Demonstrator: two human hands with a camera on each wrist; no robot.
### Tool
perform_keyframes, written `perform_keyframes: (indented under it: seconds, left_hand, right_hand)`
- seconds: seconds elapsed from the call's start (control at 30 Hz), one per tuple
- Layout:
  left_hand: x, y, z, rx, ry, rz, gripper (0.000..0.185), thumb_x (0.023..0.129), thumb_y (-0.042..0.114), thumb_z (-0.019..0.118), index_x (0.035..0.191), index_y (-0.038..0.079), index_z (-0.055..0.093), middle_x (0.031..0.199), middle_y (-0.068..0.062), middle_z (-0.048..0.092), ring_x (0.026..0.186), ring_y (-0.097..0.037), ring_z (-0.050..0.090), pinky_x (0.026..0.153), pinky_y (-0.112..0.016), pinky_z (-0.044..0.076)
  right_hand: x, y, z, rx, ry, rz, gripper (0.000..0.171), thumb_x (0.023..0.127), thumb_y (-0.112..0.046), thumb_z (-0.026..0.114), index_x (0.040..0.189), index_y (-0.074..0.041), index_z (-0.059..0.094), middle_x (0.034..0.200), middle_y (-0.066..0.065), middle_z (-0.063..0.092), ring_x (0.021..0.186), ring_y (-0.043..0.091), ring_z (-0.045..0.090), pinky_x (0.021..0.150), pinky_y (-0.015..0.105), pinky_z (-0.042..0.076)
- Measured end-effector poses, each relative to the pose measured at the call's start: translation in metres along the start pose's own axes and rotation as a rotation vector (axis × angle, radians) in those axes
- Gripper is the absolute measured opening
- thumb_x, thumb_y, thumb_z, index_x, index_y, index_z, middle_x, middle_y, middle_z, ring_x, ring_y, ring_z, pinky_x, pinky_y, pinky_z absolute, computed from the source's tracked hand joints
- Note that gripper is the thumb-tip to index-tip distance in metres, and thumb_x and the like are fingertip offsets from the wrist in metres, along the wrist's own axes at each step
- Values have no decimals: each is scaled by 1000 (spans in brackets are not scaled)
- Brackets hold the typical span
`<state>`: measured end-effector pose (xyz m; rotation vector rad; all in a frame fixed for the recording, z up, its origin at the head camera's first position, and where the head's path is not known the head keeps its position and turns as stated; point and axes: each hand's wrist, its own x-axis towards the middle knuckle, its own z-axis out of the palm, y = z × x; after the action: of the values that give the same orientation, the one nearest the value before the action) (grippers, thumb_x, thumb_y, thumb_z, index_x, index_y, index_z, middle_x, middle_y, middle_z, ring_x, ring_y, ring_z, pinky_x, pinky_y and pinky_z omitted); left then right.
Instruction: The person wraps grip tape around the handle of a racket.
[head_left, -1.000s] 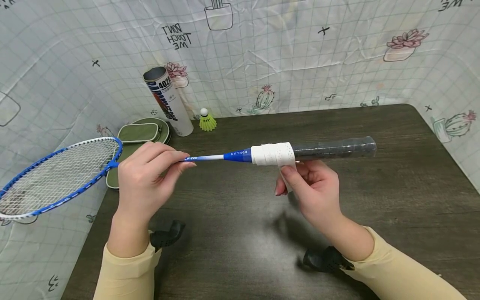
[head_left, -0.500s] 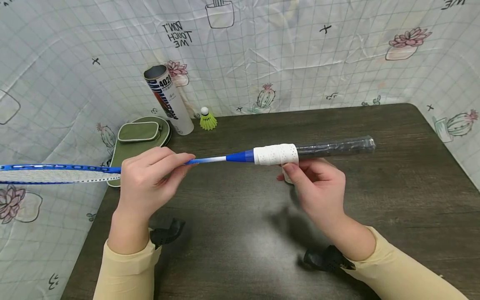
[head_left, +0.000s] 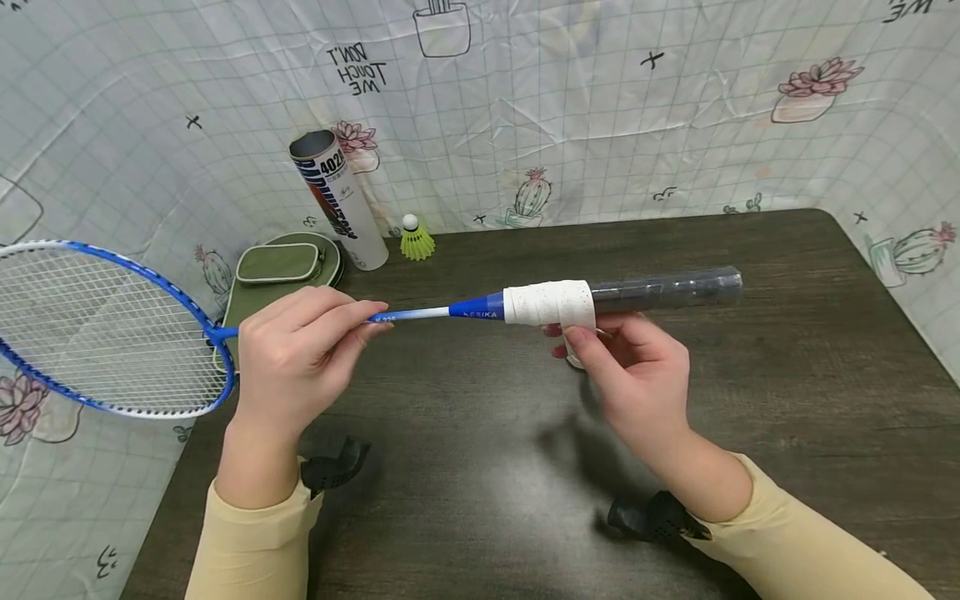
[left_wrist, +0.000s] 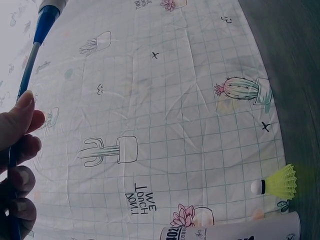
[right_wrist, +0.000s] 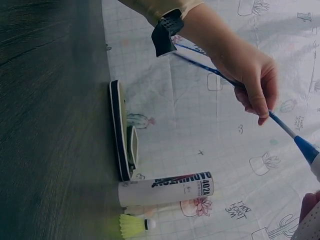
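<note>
Racket (head_left: 420,315) near tube (head_left: 339,202), shuttlecock (head_left: 415,240)

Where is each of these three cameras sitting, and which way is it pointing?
Head: on the person's head, looking down at the table, both hands and sleeves, left hand on the racket, right hand pinching the white tape.
Left wrist: looks past the left fingers toward the cloth backdrop.
Right wrist: looks across at the left hand and forearm; a right fingertip shows.
Shared: all three show the shuttlecock and tube.
</note>
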<state>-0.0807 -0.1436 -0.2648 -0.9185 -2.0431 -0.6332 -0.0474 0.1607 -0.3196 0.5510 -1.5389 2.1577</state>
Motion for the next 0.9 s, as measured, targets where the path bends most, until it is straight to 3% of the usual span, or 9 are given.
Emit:
perform_keyframes:
  seconds: [0.13,0.27,0.4,0.63,0.73,0.9]
  left_hand:
    - [0,0,0,3,-2,18,14,92,21,80,95,7,83,75,-3,73,58,-17,58,52,-30,41]
    - [-1,0,0,-7,-28,37,15,95,20,74,93,7,82,72,-1,71,53,-12,52,47,-26,35]
    - [-2,-1,-2,-31,-66,37,8,89,9,76,95,7,81,73,-1,73,51,-9,48,46,-24,32]
    - [-5,-2,-3,-39,-88,46,14,78,4,86,89,9,80,72,-1,73,50,-10,51,45,-24,35]
    - [-5,-2,-3,-33,-77,50,10,82,10,86,89,9,81,72,-1,73,50,-9,52,46,-24,35]
    - [-1,-2,-2,-13,-44,41,13,90,19,81,92,7,82,75,-2,73,54,-14,58,50,-29,43]
  right_hand:
    - [-1,0,-1,-16,-18,18,19,95,2,71,93,18,61,86,10,77,78,20,76,74,30,62]
    - [-1,1,-1,-34,-23,18,10,95,8,67,94,17,63,81,9,77,73,19,76,73,29,61]
    - [-1,0,-1,-28,-21,32,4,93,16,62,94,15,66,79,11,76,69,20,75,71,29,61]
    - [0,1,-2,-41,-5,111,11,96,4,67,95,14,63,76,10,74,67,19,74,67,27,60]
    - [0,1,-2,-41,10,138,2,94,9,66,93,8,65,73,7,73,63,18,72,65,27,59]
    - [0,1,-1,-47,31,112,15,90,17,62,86,5,69,69,4,71,58,14,68,61,25,58]
